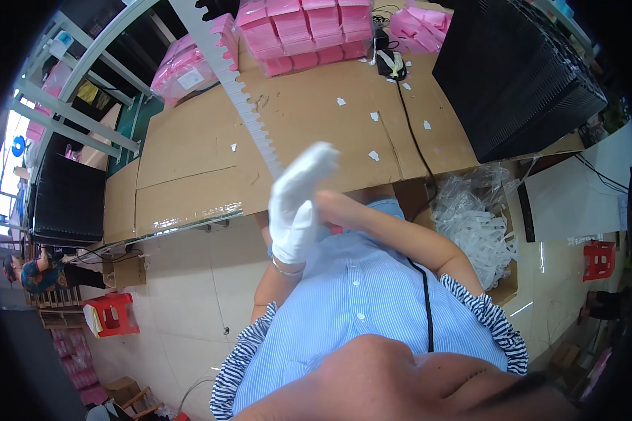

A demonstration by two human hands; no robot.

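White glove (303, 177) covers the left hand (293, 212), fingers straight, together; right hand's (332, 208) grip (half-hidden behind) I cannot tell.

Counter (189, 151) before the person
Packs (305, 31) at back; block (519, 81) at right; cable (412, 119) between; strips (479, 242) in a box (509, 284), lower right

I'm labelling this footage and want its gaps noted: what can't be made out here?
In the head view:
Right hand: fingers, and anything they hold, hidden behind the gloved left hand.
Pink packs: upper part cut off by the top edge.
White pieces on the cardboard: too small to identify.
Person at far left: too small to tell what their hands do.
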